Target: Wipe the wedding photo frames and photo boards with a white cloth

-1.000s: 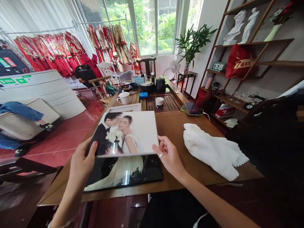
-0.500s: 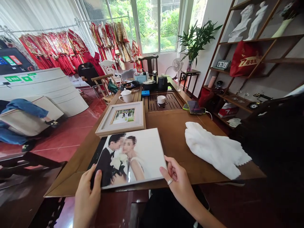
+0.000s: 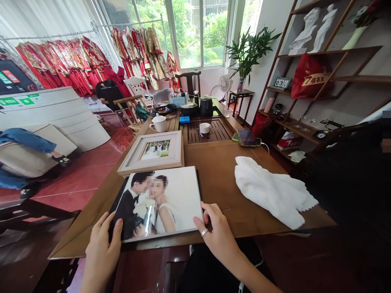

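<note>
A glossy wedding photo panel [image 3: 180,199] shows a couple, one in a black suit and one in a white dress. Whether it is a single panel or an album cover, I cannot tell. My left hand [image 3: 105,240] grips its left edge near the lower corner, thumb on the front and fingers around the side. At the lower right corner, my right hand [image 3: 215,228], with a ring on it, pinches the edge between thumb and fingers. A dark flat thing [image 3: 117,199] lies partly hidden beneath the panel. Just behind sits a pale wooden picture frame [image 3: 180,152] with a smaller photo.
A white cloth [image 3: 269,191] lies on the right of the brown table [image 3: 214,162]. Farther back are a lidded white cup [image 3: 159,123], a small white cup [image 3: 204,128] on a slatted tea tray [image 3: 220,134], and a phone [image 3: 249,138] with a cable. Shelves stand right.
The panel's right end has shifted slightly left, baring more of the dark thing behind it. Both hands keep their hold. The whole view has drifted a little.
</note>
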Motion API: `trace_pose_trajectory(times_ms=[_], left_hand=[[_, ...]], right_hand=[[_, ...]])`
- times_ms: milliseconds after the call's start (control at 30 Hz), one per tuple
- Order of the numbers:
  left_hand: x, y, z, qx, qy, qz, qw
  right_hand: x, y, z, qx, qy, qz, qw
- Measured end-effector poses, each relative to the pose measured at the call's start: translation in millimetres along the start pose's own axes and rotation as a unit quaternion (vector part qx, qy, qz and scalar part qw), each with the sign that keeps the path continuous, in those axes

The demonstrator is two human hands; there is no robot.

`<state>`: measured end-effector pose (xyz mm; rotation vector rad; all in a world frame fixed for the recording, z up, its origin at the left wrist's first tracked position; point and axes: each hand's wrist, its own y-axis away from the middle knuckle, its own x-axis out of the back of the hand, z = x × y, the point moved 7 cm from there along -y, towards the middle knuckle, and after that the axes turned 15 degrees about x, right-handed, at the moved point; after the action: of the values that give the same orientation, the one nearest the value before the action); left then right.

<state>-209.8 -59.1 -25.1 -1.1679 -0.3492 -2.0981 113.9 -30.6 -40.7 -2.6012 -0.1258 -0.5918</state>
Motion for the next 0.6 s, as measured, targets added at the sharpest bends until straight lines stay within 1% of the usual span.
trace_pose_trajectory(times_ms=[133, 200, 300, 400, 600], left_hand=[[-0.4, -5.6, -7.1, 0.016, -0.012, -0.003, 1.000], [2.1, -8.3, -12.6, 0.010, -0.003, 0.002, 1.000], [9.7, -12.8, -22.2, -0.002, 0.012, 0.019, 1.000], [18.4, -19.5, -29.4, -0.002, 0.000, 0.036, 0.999], [25.6, -36.9, -29.6, -0.005, -0.034, 0.046, 0.998]], right_hand=[[-6.1, -1.2, -1.3, -0.011, -0.017, -0.020, 1.000], [-10.1, -1.6, -4.2, -0.016, -0.022, -0.031, 0.999], [-18.0, -2.3, -10.2, -0.029, -0.029, -0.047, 0.998], [-27.7, -5.2, -17.5, -0.037, -0.034, -0.059, 0.997], [-44.2, -11.2, -27.9, -0.041, -0.020, -0.072, 0.996]])
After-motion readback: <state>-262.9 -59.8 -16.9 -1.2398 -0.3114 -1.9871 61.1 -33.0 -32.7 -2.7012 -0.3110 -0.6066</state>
